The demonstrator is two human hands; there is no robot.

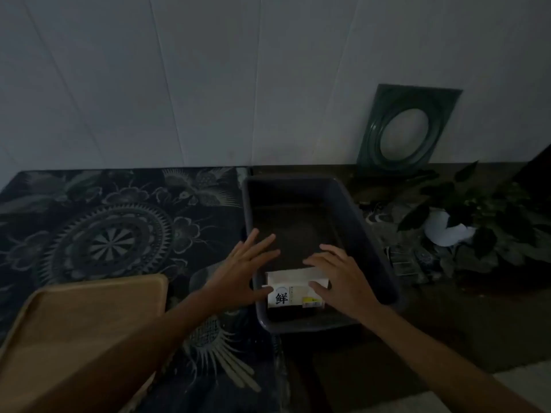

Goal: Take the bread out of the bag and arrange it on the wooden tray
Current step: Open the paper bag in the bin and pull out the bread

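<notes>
- Head view: both hands reach into a dark rectangular plastic bin point(369, 234), fingers spread wide. The left hand point(241, 272) and right hand point(343, 278) flank a white printed bread bag point(295, 290) lying at the bin's near end, thumbs touching its sides, nothing gripped yet.
- The light wooden tray point(89, 311) sits well apart to the left on a dark patterned cloth point(119, 228), bare.
- Advice: close gently on both sides and lift level, so the soft bread isn't crushed.

Patterned cloth point(113, 228), dark bin point(369, 242), plant point(489, 216), green frame point(408, 129).
</notes>
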